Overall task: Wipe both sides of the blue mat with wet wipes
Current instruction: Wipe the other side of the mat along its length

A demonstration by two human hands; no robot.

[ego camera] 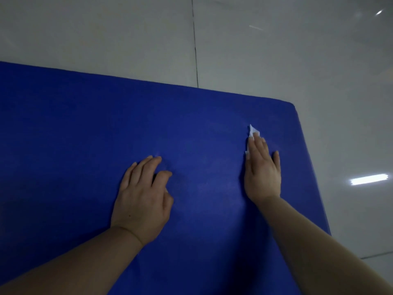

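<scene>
A large blue mat [85, 135] lies flat on the floor and fills most of the head view; its far right corner is rounded. My right hand [262, 169] lies flat with straight fingers on the mat near that corner, pressing a white wet wipe [252, 132] under the fingertips; only a small part of the wipe sticks out beyond and beside the fingers. My left hand [142, 199] rests on the mat's middle with fingers bent and fingertips touching the surface, holding nothing.
Glossy grey floor tiles [276, 50] surround the mat beyond its far and right edges, with a dark grout line [195, 43] running away from me. Ceiling lights reflect on the tiles at the right.
</scene>
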